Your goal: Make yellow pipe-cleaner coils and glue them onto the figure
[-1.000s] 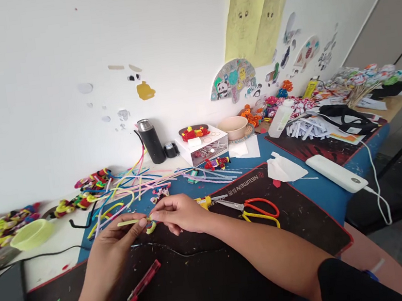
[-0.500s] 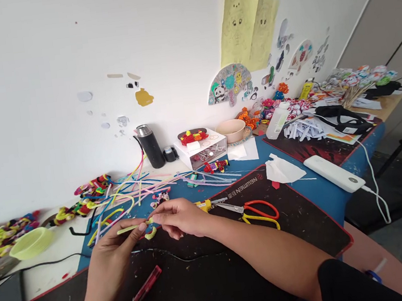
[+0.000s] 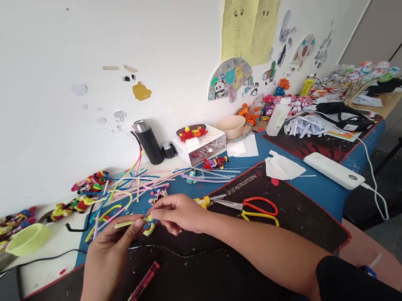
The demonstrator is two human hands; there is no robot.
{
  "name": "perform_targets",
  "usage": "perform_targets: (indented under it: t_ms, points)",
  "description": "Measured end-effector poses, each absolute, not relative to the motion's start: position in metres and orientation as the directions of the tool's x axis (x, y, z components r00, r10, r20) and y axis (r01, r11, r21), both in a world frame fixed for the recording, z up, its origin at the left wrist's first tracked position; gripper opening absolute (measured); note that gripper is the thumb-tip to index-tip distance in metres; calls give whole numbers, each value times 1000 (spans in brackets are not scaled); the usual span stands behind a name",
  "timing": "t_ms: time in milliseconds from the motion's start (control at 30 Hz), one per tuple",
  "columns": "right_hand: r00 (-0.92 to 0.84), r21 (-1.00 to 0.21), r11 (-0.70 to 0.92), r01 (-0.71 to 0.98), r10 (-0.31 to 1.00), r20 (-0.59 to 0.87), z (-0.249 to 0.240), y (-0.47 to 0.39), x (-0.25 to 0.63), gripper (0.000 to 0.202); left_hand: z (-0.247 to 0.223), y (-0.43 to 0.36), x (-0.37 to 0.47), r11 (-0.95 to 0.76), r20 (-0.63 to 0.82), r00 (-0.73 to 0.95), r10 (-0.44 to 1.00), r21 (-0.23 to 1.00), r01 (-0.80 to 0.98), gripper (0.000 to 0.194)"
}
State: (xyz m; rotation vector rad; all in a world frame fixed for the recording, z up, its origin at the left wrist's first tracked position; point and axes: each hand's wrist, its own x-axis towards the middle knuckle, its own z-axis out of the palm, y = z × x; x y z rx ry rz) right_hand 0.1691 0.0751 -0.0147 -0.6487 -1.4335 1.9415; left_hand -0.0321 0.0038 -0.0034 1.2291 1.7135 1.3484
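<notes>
Between my two hands is a pale yellow-green pipe cleaner [image 3: 124, 224], bent into a curl at its right end. My left hand [image 3: 112, 249] pinches its straight part between thumb and fingers. At the curled end, my right hand [image 3: 177, 213] closes its thumb and forefinger on the same piece. A curved bit of it hangs just below the fingertips. Scissors [image 3: 246, 207] with one red and one yellow handle lie right of my right hand, beside a yellow-handled tool [image 3: 203, 202] partly hidden by that hand. A red pen-like tool [image 3: 143, 285] rests on the dark mat below.
Loose colourful pipe cleaners [image 3: 135, 180] spread behind my hands. A black flask [image 3: 148, 142] and a white drawer box [image 3: 202, 145] stand against the wall. A yellow-green basket [image 3: 28, 240] sits at left, a white power strip [image 3: 333, 171] at right. A thin cable crosses the dark mat [image 3: 203, 287].
The view has shifted slightly. Both hands keep their pinch on the pipe cleaner, and its hanging curl has turned a little.
</notes>
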Motion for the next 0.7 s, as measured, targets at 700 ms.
perform_targets:
  t_ms: [700]
  points:
    - [-650,-959,-235,-158,756,-78,-12,75,169,44,-1,-2,-33,108,87,-383,920,882,458,54]
